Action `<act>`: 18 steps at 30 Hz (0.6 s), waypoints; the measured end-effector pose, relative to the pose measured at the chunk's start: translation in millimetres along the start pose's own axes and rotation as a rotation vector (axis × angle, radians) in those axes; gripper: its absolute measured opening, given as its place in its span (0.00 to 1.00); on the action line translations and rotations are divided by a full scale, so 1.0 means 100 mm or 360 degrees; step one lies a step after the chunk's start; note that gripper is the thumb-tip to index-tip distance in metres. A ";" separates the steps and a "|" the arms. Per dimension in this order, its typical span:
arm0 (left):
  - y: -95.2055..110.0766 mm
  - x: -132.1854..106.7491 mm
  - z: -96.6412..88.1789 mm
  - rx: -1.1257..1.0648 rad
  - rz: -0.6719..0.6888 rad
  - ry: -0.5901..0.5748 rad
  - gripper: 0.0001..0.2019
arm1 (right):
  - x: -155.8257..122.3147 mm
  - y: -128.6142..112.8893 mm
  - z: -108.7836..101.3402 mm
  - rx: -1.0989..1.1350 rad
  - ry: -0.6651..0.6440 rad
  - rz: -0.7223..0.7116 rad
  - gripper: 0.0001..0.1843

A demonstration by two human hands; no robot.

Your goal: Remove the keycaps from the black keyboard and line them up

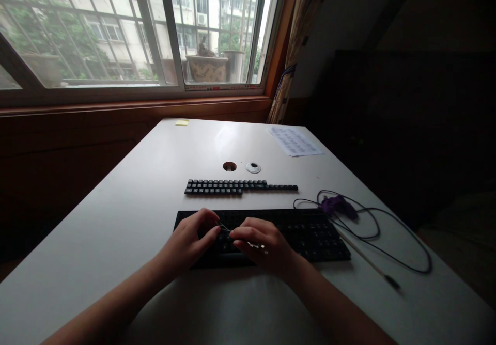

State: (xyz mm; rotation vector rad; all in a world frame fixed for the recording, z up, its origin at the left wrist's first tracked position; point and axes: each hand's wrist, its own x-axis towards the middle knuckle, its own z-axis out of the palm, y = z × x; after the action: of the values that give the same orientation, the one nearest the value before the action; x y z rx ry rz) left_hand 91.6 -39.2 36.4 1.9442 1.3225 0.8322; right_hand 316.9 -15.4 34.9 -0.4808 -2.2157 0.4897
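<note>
A black keyboard (310,234) lies in front of me on the white table, with both my hands over its left and middle part. In my right hand (267,241) is a wire keycap puller (225,227), its thin wires pointing left from between my fingertips. A pale, shiny part shows under the fingers of that hand. My left hand (197,234) is curled, thumb and fingers closed around the wire ends; whether a keycap sits there is hidden. Beyond the keyboard, black keycaps (217,186) stand lined up in rows.
A black cable (411,270) with a purple tie (339,206) loops at the right. A thin stick-like brush (391,281) lies beside the keyboard. Farther back are a cable hole (229,166), its round cover (253,167), printed papers (296,141) and yellow sticky notes (182,122).
</note>
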 end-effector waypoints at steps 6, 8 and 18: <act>-0.02 0.01 -0.03 -0.0072 -0.0047 -0.0044 0.09 | 0.00 -0.01 0.02 -0.0138 -0.0050 -0.0127 0.06; -0.02 0.01 -0.04 -0.0102 -0.0063 -0.0065 0.09 | 0.01 -0.01 0.03 -0.0177 -0.0068 -0.0152 0.06; -0.03 0.01 -0.07 -0.0287 -0.0126 -0.0163 0.09 | 0.02 0.00 0.05 -0.0215 -0.0032 -0.0298 0.04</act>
State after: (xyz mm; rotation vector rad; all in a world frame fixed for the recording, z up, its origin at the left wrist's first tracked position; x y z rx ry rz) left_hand 84.6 -36.1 39.0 1.7592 1.2126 0.7750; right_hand 311.4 -15.4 33.5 -0.3344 -2.2954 0.2484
